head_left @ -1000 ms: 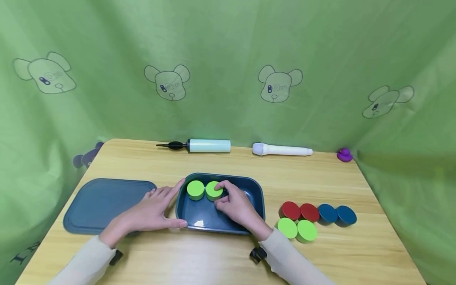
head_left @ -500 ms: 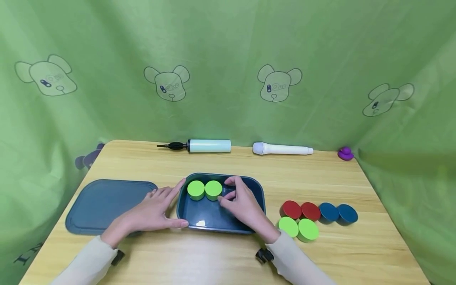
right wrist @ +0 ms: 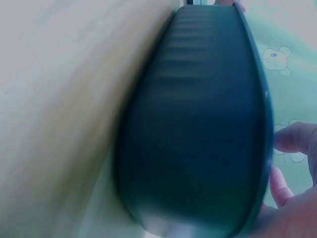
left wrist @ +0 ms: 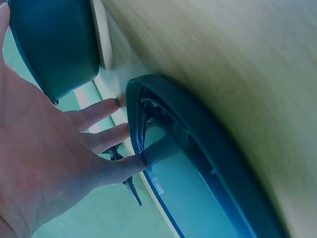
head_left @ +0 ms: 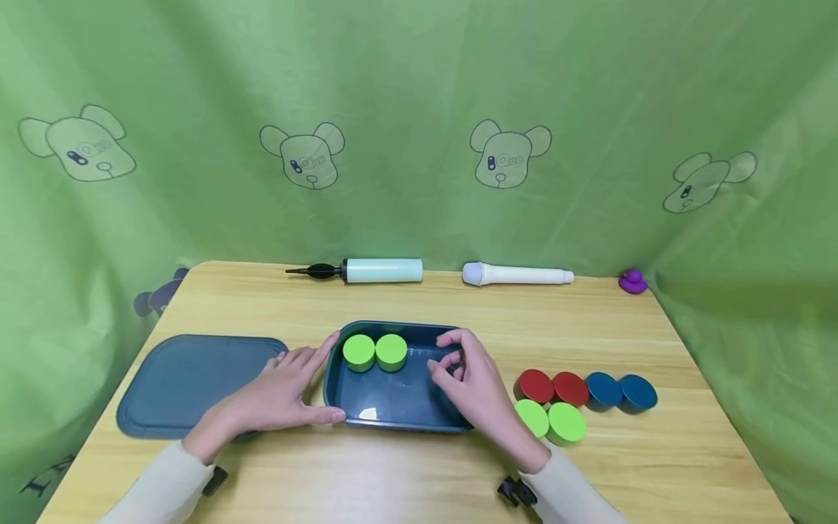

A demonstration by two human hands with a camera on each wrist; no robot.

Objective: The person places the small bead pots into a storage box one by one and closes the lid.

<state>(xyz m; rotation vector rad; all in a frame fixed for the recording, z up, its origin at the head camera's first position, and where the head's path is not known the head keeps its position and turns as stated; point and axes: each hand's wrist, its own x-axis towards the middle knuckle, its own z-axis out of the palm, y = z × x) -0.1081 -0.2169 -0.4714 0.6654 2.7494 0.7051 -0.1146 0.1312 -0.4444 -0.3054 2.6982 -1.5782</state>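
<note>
A dark blue box (head_left: pixel 393 397) sits mid-table with two bright green discs (head_left: pixel 359 349) side by side in its back left corner. My left hand (head_left: pixel 278 393) is spread at the box's left end, index finger and thumb at its rim. In the left wrist view its other fingers reach to the edge of the blue lid (left wrist: pixel 198 173). My right hand (head_left: pixel 478 378) hovers over the box's right end, fingers loosely bent, holding nothing. From the right wrist, the box's outer wall (right wrist: pixel 198 109) hides part of that hand.
Right of the box stand red discs (head_left: pixel 533 384), blue discs (head_left: pixel 604 391) and two more green discs (head_left: pixel 566 423). A hand pump (head_left: pixel 382 270), a white toy microphone (head_left: pixel 524 275) and a purple rubber duck (head_left: pixel 633 281) line the back edge, before a green curtain (head_left: pixel 406 145).
My right hand has let go of the right green disc in the box and drawn away to the right. My left hand has stayed at the box's left end.
</note>
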